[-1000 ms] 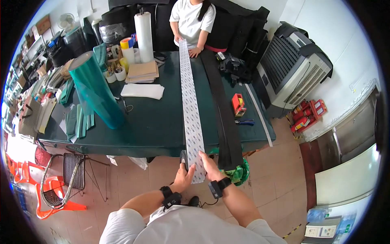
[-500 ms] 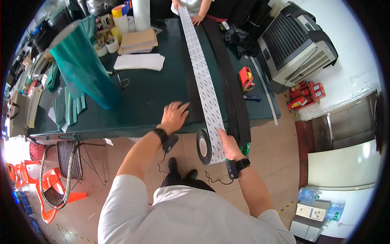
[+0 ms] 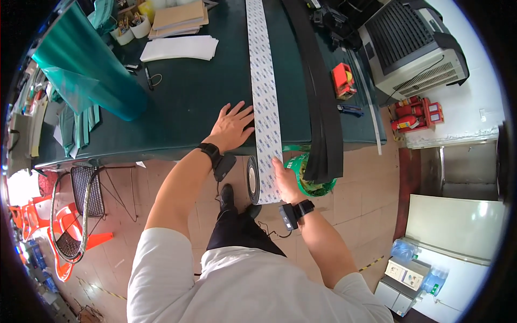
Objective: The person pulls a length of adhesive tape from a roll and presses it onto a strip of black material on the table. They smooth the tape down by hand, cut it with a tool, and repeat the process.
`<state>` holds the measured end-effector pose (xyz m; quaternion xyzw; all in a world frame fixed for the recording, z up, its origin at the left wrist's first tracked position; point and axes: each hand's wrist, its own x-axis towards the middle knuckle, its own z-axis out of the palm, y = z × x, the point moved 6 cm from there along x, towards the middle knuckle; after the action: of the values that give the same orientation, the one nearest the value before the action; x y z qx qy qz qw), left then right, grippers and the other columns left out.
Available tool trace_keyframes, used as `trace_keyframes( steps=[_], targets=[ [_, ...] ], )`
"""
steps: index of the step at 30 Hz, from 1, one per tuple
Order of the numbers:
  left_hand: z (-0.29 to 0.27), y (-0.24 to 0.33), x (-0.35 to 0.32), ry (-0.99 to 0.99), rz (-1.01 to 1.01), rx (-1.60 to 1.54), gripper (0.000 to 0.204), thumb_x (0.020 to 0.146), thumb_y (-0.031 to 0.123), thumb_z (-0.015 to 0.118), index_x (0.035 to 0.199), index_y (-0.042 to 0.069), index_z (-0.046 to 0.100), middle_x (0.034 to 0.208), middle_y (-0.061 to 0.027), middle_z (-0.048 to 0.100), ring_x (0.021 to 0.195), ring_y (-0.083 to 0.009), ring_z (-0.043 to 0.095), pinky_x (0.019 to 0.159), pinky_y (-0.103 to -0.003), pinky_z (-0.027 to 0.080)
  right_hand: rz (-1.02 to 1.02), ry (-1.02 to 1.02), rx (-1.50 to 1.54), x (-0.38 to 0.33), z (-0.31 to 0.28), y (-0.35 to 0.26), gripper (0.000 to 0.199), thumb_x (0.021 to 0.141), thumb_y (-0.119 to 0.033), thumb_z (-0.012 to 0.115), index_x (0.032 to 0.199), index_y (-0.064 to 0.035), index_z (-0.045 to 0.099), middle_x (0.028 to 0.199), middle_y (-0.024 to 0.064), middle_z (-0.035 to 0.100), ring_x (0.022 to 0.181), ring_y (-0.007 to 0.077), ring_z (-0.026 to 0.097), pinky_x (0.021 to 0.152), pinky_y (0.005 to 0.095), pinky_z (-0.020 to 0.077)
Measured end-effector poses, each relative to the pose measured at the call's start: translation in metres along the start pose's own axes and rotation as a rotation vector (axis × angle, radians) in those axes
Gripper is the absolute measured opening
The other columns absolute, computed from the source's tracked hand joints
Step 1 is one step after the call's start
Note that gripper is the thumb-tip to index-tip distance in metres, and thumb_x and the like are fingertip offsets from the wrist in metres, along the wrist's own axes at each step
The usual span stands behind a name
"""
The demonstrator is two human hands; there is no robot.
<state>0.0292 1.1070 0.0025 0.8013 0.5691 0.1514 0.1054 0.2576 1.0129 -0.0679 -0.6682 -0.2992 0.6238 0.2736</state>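
A long strip with printed white backing [image 3: 262,75] runs down the dark green table and over its near edge. At the near end it joins a thick black-edged roll [image 3: 253,180], hanging just off the table. My right hand [image 3: 285,182] grips the roll's right side, thumb on the white backing; the other fingers are hidden behind it. My left hand [image 3: 232,128] lies flat on the tabletop with fingers spread, the tips close to the strip's left edge. Right of the strip, several black strips [image 3: 322,107] lie lengthwise, their ends hanging past the table edge.
A teal film roll [image 3: 94,70] stands on the table's left, near white paper sheets [image 3: 179,48]. A red tape dispenser [image 3: 343,81] and a blue-handled cutter [image 3: 351,110] lie at the right. A green waste basket [image 3: 315,188] stands under the black strips' ends.
The view has shifted; the other person's hands at the far end have left it. My left hand's fingers have spread flatter beside the strip. The dark band left of the strip no longer shows.
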Motion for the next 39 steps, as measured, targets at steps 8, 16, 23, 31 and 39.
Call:
trace_keyframes(
  steps=[8,16,23,31,39],
  targets=[
    [-0.003,0.002,0.0,0.06,0.041,-0.028,0.055,0.098,0.032,0.053,0.147,0.01,0.045,0.155,-0.0069,0.042,0.147,-0.0276,0.031,0.12,-0.052,0.019,-0.037,0.026,-0.068,0.013,-0.009,0.011,0.064,0.089,-0.057,0.067,0.073,0.0051,0.062,0.067,0.0032,0.058,0.057,0.0109,0.049,0.051,0.0297,0.0391],
    [-0.001,-0.004,-0.002,0.086,0.027,-0.019,0.06,0.091,0.031,0.06,0.145,0.008,0.046,0.153,-0.0073,0.043,0.145,-0.0269,0.033,0.12,-0.051,0.021,-0.023,0.034,-0.127,-0.016,0.008,-0.005,0.062,0.09,-0.056,0.067,0.073,0.0037,0.061,0.065,0.0023,0.056,0.056,0.01,0.048,0.051,0.0286,0.038],
    [-0.002,-0.005,-0.003,0.09,0.026,-0.042,0.06,0.09,0.031,0.061,0.144,0.008,0.048,0.153,-0.0067,0.044,0.146,-0.0259,0.032,0.121,-0.05,0.02,-0.037,0.065,-0.176,-0.013,0.009,-0.015,0.059,0.091,-0.052,0.068,0.081,0.0058,0.064,0.071,0.0024,0.06,0.058,0.009,0.051,0.053,0.0272,0.0408],
    [-0.004,-0.004,-0.002,0.072,0.01,-0.047,0.061,0.089,0.032,0.062,0.144,0.008,0.048,0.153,-0.0065,0.044,0.145,-0.0259,0.033,0.121,-0.05,0.02,-0.037,0.071,-0.162,-0.008,0.007,-0.004,0.059,0.091,-0.051,0.068,0.082,0.0069,0.064,0.075,0.0048,0.063,0.062,0.0107,0.053,0.057,0.0283,0.0441],
    [-0.004,-0.004,-0.003,0.086,0.017,-0.044,0.063,0.088,0.032,0.063,0.144,0.008,0.048,0.153,-0.0067,0.044,0.145,-0.026,0.033,0.121,-0.05,0.02,-0.019,0.061,-0.147,-0.01,0.01,-0.005,0.059,0.091,-0.052,0.068,0.082,0.0064,0.065,0.076,0.006,0.064,0.063,0.0117,0.055,0.058,0.0289,0.045]
  ],
)
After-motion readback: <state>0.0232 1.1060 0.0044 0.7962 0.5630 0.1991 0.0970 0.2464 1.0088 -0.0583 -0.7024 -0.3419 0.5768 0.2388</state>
